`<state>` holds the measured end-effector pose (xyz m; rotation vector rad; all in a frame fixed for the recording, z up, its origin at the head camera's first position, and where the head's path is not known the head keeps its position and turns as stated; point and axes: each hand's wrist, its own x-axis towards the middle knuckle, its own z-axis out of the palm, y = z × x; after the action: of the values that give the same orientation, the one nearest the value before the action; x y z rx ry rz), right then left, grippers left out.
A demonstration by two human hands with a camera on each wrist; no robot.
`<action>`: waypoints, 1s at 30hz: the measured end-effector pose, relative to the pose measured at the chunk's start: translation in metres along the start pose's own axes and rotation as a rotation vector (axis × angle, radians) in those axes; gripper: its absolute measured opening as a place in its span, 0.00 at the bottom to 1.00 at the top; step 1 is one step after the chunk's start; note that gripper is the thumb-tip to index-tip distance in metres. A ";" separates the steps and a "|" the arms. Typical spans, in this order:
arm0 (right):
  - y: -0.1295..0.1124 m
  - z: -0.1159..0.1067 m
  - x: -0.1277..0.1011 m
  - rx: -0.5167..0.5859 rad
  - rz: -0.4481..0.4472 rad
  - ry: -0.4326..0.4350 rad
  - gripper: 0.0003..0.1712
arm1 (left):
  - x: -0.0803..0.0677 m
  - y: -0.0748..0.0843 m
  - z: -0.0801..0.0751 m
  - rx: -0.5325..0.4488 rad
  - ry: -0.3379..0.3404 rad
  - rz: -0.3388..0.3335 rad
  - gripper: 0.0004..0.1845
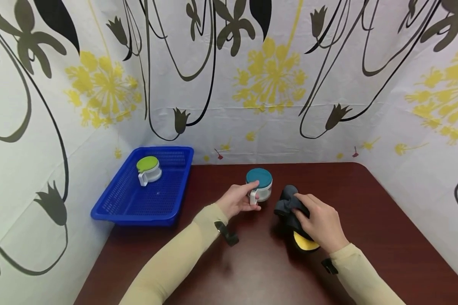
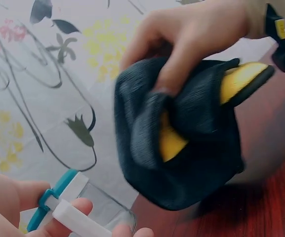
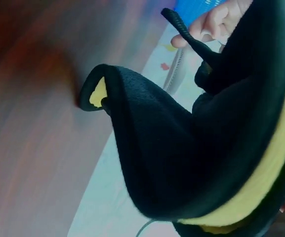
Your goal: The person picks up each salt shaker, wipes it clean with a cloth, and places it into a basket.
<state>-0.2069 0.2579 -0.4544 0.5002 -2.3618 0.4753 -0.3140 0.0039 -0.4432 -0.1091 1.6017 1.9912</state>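
My left hand [image 1: 237, 201] grips a small clear jar [image 1: 264, 195] with a teal lid and a white handle, the thumb up at the lid and the fingers around the handle. The left wrist view shows the jar's teal lid [image 2: 65, 181] and white handle [image 2: 80, 222] close up. To its right, my right hand [image 1: 323, 223] holds a bunched dark grey cloth [image 1: 289, 201] with a yellow underside, pinched between thumb and fingers. Folds of the cloth [image 3: 152, 133] fill much of the right wrist view and hide most of the right hand there. Jar and cloth are apart.
On the left stands a blue plastic basket [image 1: 135, 219], with a similar jar [image 1: 149, 169] with a green lid and white handle inside. The dark red-brown table [image 1: 229, 279] meets a white flower-patterned sheet [image 1: 229, 93] at the back and sides.
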 end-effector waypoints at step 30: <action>-0.037 0.026 0.013 0.000 -0.019 0.087 0.24 | -0.054 0.005 0.021 0.234 0.014 0.247 0.27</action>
<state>-0.2126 0.2109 -0.4567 0.4923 -2.2719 0.4783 -0.2653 0.0019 -0.4110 0.1739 1.9215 1.9653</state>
